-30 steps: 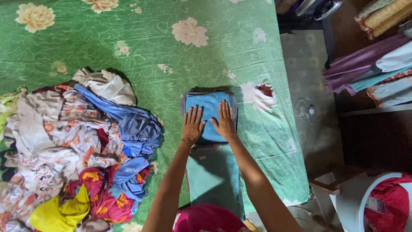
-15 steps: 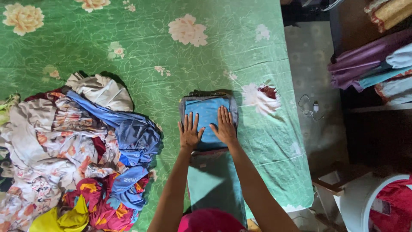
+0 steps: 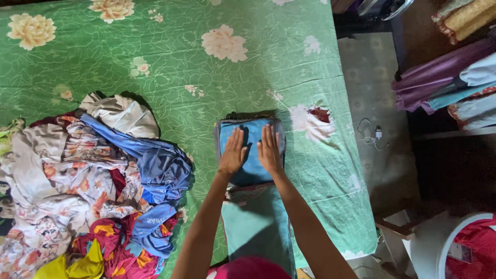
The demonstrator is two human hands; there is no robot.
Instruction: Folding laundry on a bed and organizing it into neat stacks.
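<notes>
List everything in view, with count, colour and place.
folded blue garment: one, blue with grey edges, mid-bed, under both hands
teal folded cloth: one, teal, below the blue garment
clothes pile: one heap, mixed blue, red, yellow, beige, floral, left on the bed
bedsheet: one, green with pale flowers, covers the bed
charger cable: one, white, floor right of bed
hanging fabrics: several, purple, teal, white, upper right
white tub: one, holds red cloth, lower right
left hand: flat on blue garment
right hand: flat on blue garment

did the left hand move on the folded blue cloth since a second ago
Yes, slightly. The left hand has slid up the folded blue cloth, toward its far edge and closer to the right hand, both flat on it.
</notes>
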